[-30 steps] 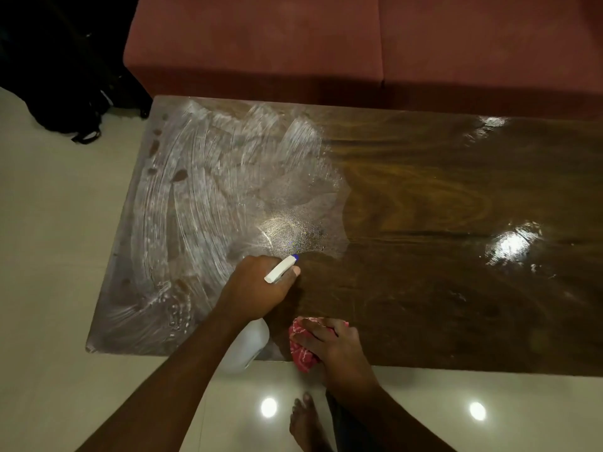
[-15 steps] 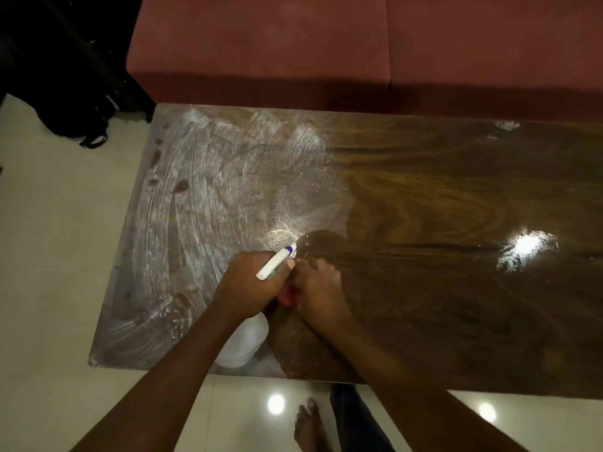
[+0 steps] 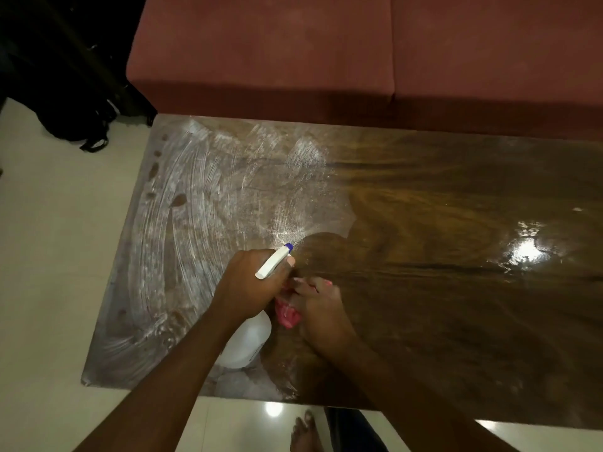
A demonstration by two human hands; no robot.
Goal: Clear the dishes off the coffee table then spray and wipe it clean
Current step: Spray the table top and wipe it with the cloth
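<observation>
On the coffee table (image 3: 456, 288), near the middle of its front edge, two hands are busy. The left hand (image 3: 248, 285) has its fingers curled tight round the neck of a white spray bottle (image 3: 248, 340). The blue tip points at the middle of the table. The right hand (image 3: 319, 308) is right beside it, almost touching. Its fingers bend down over a red cloth (image 3: 287, 316) and hold it against the wood. No dishes are on the table.

The left end of the table is covered in white streaks (image 3: 195, 223). The right end is dark and shiny.

Some things could go wrong, I think. The hands are so close that the wiping hand could bump the bottle. Then the spray could land on the hand and not on the wood. The white streaks could dry and leave marks if the cloth does not get to them. Spray could fly past the back edge of the table onto the red sofa (image 3: 293, 60). Drips off the front edge could make the floor (image 3: 49, 256) slippery for the bare foot (image 3: 305, 433) there.

The bottle has a small patch low on its side. It may be a label, but it is too small to read. I see no other words.
</observation>
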